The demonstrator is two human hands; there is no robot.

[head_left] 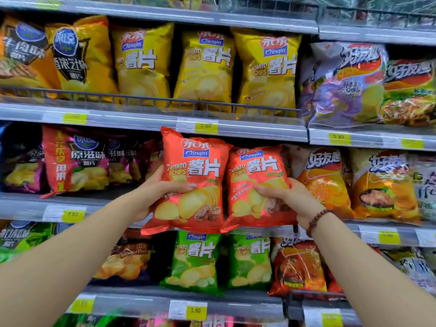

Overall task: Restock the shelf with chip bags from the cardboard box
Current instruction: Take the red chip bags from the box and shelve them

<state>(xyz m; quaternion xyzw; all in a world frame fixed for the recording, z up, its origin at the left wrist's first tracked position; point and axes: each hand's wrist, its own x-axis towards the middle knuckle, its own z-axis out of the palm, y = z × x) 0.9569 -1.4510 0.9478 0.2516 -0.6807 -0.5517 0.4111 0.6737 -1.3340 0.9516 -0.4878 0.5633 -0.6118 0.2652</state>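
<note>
Two red potato-chip bags are held up side by side in front of the middle shelf [70, 206]. My left hand [160, 192] grips the left red bag [193, 171] by its left edge, thumb across the front. My right hand [290, 199], with a bead bracelet on the wrist, grips the right red bag [257, 175] by its right edge. The lower corners of both bags hang over the shelf's front rail. The cardboard box is out of view.
Yellow chip bags [205, 69] fill the shelf above behind a wire rail. Green bags [195, 260] stand on the shelf below. Dark red and purple bags [75, 159] stand to the left, orange bags [325, 180] to the right. Yellow price tags line the rails.
</note>
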